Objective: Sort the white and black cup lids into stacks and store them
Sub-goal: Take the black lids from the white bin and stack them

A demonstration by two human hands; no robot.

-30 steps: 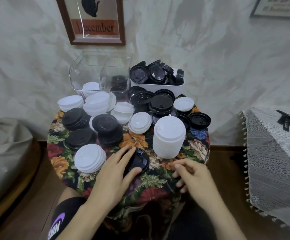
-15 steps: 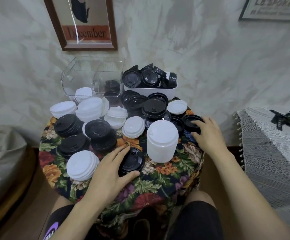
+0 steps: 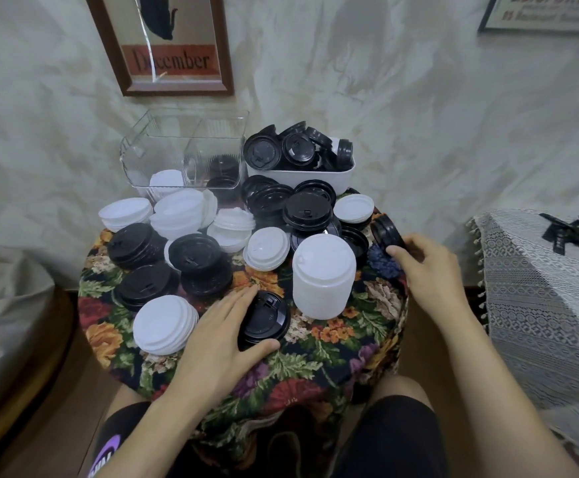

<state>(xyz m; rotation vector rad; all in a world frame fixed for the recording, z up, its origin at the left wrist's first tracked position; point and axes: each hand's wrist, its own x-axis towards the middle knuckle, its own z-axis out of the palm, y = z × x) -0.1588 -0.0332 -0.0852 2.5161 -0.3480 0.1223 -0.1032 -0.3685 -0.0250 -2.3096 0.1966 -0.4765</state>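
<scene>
A small round table with a floral cloth (image 3: 319, 360) carries several stacks of white and black cup lids. My left hand (image 3: 219, 339) holds a short black lid stack (image 3: 267, 317) near the front, fingers along its left side and thumb under its front edge. My right hand (image 3: 426, 267) grips a black lid (image 3: 386, 232) at the table's right edge, tilted up on its rim. A tall white lid stack (image 3: 322, 276) stands between my hands. Another white stack (image 3: 163, 324) sits at the front left.
A clear plastic bin (image 3: 184, 157) at the back left holds a few white and black lids. A white tub (image 3: 301, 174) beside it is heaped with black lids. A lace-covered table (image 3: 550, 305) stands close on the right. The wall is right behind.
My right hand went from the table's front to its right edge, took hold of a black lid there and tipped it up. My left hand stayed on the black stack.
</scene>
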